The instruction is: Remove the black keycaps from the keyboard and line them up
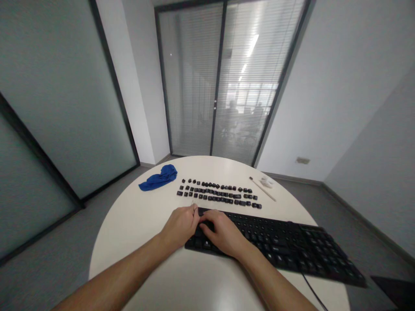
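Note:
A black keyboard lies slanted across the front of the round table, several of its keycaps taken off. Over its left end, my left hand is closed, with a thin wire-like tool sticking up from its fingertips. My right hand rests over the keyboard's left part, thumb and index finger curled close together beside the left hand. Whatever lies between those fingertips is too small to make out. Beyond the hands, loose black keycaps are laid out in three rows.
A crumpled blue cloth lies at the table's back left. At the back right are a thin brush and a small clear plastic bag. The keyboard's cable runs off the front edge, and its right end overhangs the table.

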{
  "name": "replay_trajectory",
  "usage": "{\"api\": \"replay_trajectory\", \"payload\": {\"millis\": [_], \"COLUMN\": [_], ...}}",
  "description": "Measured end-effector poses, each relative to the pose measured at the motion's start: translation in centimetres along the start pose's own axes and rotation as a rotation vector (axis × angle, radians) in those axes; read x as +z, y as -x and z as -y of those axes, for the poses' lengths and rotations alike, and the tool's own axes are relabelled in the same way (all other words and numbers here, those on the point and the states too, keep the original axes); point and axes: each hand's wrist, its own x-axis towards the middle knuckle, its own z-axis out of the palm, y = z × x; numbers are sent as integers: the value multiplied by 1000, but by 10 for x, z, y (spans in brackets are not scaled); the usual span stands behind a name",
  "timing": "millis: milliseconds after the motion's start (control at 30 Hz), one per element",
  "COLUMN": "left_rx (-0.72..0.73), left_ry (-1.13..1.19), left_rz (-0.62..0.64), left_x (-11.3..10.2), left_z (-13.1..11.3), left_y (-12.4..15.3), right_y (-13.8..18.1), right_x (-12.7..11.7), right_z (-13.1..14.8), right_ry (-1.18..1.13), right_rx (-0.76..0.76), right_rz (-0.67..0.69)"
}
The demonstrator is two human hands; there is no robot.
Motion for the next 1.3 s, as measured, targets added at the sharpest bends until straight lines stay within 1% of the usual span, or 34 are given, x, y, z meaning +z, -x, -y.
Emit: {"api": "replay_trajectory", "payload": {"millis": [200,367,433,667,800,867,933,1000,1100,1300], "left_rx": [-33,64,77,-41,-133,-97,14,72,90,99], "left_ry": [-5,26,27,-17,38,1,-47,-76,-87,-108], "left_rz": [-30,-7,-4,-46,-13,-23,-31,-49,-48,-39], "left_x": [-1,-2,-2,3,3,4,6,9,10,6], "left_z": [4,11,12,1,4,5,2,-1,-2,4], "left_y": [2,0,0,-1,-5,-5,-4,-3,-1,0], "right_y": [0,0,-1,-1,-1,-2,-2,-2,-2,-1], "right_x": [0,-2,-2,-1,-1,-1,-1,-1,-1,-1], "right_z": [-2,-2,-2,-4,-5,-5,-5,-4,-5,-5], "right_ry": [11,-9,-12,-3,16,22,23,21,15,-2], "right_rx": [0,-8,-7,-10,-26,-30,-35,-43,-48,-44], "right_rz": [-13,-3,-4,-3,12,16,21,29,25,30]}}
